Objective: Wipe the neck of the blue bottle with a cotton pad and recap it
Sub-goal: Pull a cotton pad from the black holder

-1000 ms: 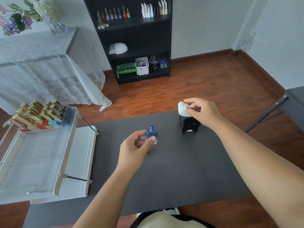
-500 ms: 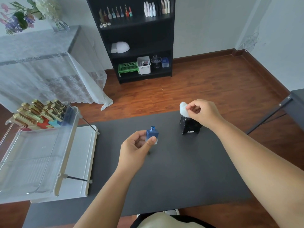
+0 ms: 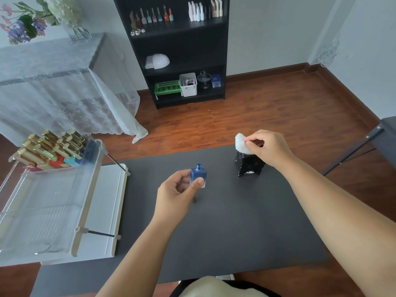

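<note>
My left hand (image 3: 179,189) grips a small square blue bottle (image 3: 198,174) upright above the dark table mat (image 3: 235,221). Its neck is bare, with no cap on it. My right hand (image 3: 266,147) pinches a white cotton pad (image 3: 241,142) just above a glossy black holder (image 3: 248,165) standing at the far side of the mat. The pad sits well to the right of the bottle and does not touch it. A thin dark stick (image 3: 194,199) lies on the mat under my left hand; I cannot tell whether it is the cap's brush.
A clear and white rack (image 3: 81,211) stands at the left, with several gold-capped bottles (image 3: 49,146) on its top tier. A dark table frame (image 3: 368,144) is at the far right. Beyond the mat are wooden floor, a black shelf unit (image 3: 182,50) and a lace-covered table (image 3: 53,82).
My right hand has lifted the cotton pad slightly off the black holder. My left hand and the blue bottle have stayed in place.
</note>
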Available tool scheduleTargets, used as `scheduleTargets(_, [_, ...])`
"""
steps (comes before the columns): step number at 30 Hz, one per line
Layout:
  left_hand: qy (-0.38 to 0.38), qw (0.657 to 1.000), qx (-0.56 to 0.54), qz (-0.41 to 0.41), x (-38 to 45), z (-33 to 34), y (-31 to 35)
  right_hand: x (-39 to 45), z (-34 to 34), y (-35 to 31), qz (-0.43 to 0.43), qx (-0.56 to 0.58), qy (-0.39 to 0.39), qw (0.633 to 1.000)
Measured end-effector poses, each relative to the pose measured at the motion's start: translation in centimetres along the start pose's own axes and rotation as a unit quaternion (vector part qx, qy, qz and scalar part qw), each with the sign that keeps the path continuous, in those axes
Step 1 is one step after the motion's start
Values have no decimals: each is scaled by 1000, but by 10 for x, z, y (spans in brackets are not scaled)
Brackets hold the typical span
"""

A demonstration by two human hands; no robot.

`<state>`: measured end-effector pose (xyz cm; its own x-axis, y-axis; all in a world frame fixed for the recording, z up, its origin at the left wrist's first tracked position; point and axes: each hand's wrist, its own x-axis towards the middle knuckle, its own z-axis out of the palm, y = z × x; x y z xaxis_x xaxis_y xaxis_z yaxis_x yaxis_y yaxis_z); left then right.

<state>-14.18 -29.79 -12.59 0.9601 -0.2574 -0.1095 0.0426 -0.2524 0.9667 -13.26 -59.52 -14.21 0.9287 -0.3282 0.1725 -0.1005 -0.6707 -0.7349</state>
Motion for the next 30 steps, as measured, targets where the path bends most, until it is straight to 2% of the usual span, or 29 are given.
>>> scheduleTargets(13, [-5, 1000, -5, 3, 0, -1, -2, 3, 4, 1, 53, 49, 2, 997])
scheduleTargets(18, [-8, 1000, -1, 2, 0, 1, -1, 0, -7, 1, 14, -16, 34, 999])
scheduleTargets(23, [-11, 1000, 0, 6, 1, 2, 0, -3, -17, 3, -61, -112, -11, 992])
scheduleTargets(27, [-11, 1000, -3, 3, 0, 4, 2, -5, -21, 1, -83, -178, -16, 980])
scheduleTargets(30, [-12, 1000, -5, -1, 0, 4, 3, -4, -26, -5, -82, -174, -14, 981])
